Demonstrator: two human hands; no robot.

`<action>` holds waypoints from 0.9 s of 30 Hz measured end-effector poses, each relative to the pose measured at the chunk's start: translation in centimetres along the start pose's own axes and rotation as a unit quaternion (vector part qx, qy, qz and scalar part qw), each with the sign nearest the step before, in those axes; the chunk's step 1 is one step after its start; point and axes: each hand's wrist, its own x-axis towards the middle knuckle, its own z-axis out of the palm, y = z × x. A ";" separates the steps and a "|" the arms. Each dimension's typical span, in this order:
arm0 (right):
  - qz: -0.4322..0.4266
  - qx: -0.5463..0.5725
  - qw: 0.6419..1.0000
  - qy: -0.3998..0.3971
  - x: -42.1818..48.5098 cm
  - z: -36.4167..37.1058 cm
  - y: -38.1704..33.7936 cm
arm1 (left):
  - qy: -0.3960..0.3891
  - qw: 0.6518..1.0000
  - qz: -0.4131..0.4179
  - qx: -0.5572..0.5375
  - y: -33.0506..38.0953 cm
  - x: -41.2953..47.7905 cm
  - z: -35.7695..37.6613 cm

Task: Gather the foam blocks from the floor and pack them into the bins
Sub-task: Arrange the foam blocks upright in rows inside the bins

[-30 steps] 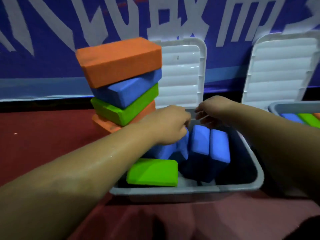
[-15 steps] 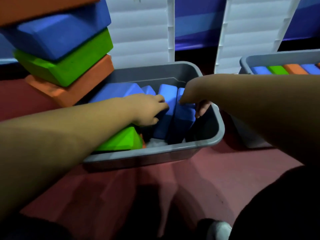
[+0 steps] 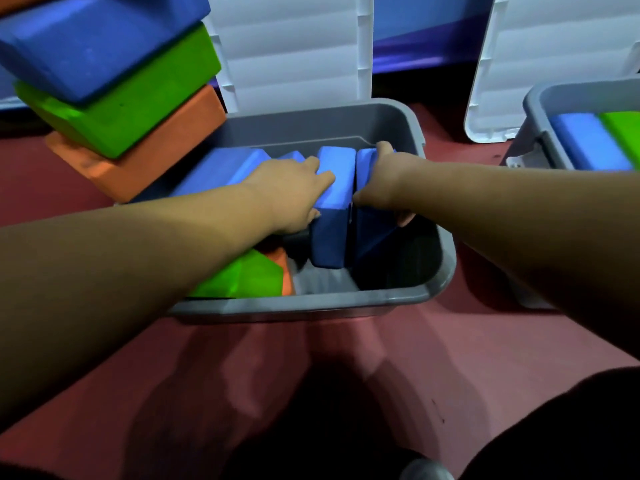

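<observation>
— What's underfoot?
— A dark red floor (image 3: 433, 341), smooth, filling the lower half of the frame. It turns paler and pinkish just below the centre.

— And behind?
— A wall (image 3: 426, 15) along the top edge, blue, with a purple band (image 3: 422, 51) under it and a dark strip (image 3: 433, 88) at its foot.

— How's the light?
— Dim. Soft-edged shadows (image 3: 194, 393) fan over the floor at lower centre and deepen to near black toward the bottom edge.

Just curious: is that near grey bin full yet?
Not full: the grey bin shows bare bottom beside the upright blue blocks.
</observation>
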 end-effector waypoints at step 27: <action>-0.085 -0.222 0.965 0.109 3.3 -0.4 -2.4 | -0.001 0.999 -0.024 -0.024 -3.4 -2.4 -1.8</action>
